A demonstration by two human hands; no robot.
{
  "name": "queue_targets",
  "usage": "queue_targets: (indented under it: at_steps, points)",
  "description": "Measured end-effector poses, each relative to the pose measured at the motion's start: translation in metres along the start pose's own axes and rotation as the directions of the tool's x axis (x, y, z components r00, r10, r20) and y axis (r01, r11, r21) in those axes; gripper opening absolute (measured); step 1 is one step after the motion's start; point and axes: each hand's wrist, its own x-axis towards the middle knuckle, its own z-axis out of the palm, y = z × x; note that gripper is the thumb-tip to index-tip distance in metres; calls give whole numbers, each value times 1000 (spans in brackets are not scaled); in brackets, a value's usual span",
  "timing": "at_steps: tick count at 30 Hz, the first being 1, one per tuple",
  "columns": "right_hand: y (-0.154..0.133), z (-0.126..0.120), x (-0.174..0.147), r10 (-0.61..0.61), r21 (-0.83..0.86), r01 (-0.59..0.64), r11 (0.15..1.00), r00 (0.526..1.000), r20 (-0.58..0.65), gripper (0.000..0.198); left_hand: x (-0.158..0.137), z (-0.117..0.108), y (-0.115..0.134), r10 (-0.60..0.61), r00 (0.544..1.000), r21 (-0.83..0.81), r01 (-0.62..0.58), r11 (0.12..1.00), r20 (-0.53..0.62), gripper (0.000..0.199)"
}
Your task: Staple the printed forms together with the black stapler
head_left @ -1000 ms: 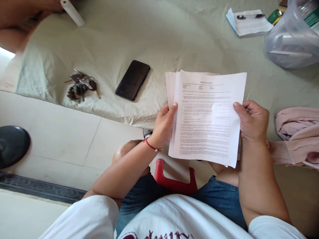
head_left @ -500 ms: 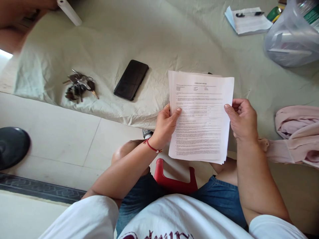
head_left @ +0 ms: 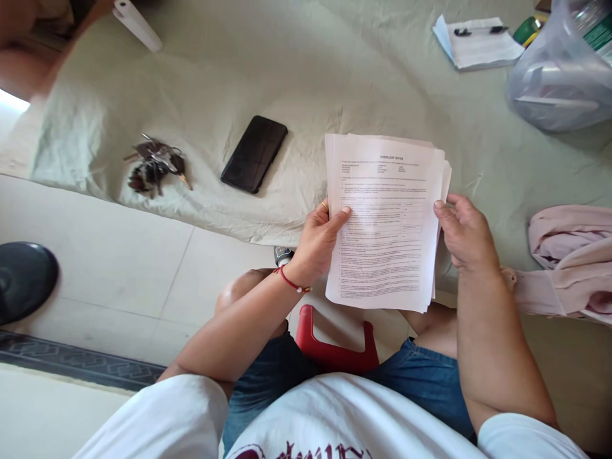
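Observation:
A thin stack of printed paper sheets [head_left: 382, 255] is held up between my two hands, over my lap and the near edge of the cloth-covered surface. The top page is headed "Overleaf Notes". My left hand [head_left: 321, 241] grips the left edge, thumb on the front and fingers behind. At the right edge, my right hand [head_left: 466, 231] pinches the sheets between its thumb and fingers. The sheets are slightly fanned, with edges of lower pages showing at the upper right. The fingertips behind the paper are hidden.
On the pale green cloth [head_left: 229, 76] lie a black phone [head_left: 254, 154], a bunch of keys [head_left: 157, 164], and a notepad [head_left: 482, 48] with a pen [head_left: 480, 30]. A plastic bag [head_left: 559, 89] and pink fabric [head_left: 568, 236] are at the right. Below is a red stool [head_left: 335, 354].
The top page has shifted left against the sheets beneath, so lower pages now show along the upper right edge. My right hand has moved slightly right and down.

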Motion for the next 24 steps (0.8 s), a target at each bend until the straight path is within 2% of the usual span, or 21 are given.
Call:
queue_targets:
  at_steps: [3,6,8,11,14,17,21,24]
  points:
    - [-18,8,-9,65,233,-92,968,990,123,40,-2,4,4,-2,1000,-13,3,1000,20,38]
    - [-31,12,-17,38,387,-91,917,989,144,37,-7,9,9,-23,996,-16,24,1000,84,41]
    - [-33,11,-19,32,425,-99,900,986,161,42,-10,11,12,-62,986,-12,65,998,152,42]
    - [-32,6,-19,103,379,-203,903,958,268,48,-11,11,13,-134,959,27,131,991,249,44]
    - [-31,-1,-18,180,310,-275,910,936,302,43,-9,8,12,-174,941,74,160,984,290,46]
    - [-33,-8,-18,198,274,-277,921,938,284,36,-10,7,8,-185,939,61,175,983,291,48]
    - [-31,-15,-15,236,201,-306,930,921,310,43,-19,10,-5,-254,930,-18,268,963,266,49]
    - [-21,-18,-10,237,161,-272,949,950,204,56,-28,13,-16,-364,912,-82,384,920,186,43]
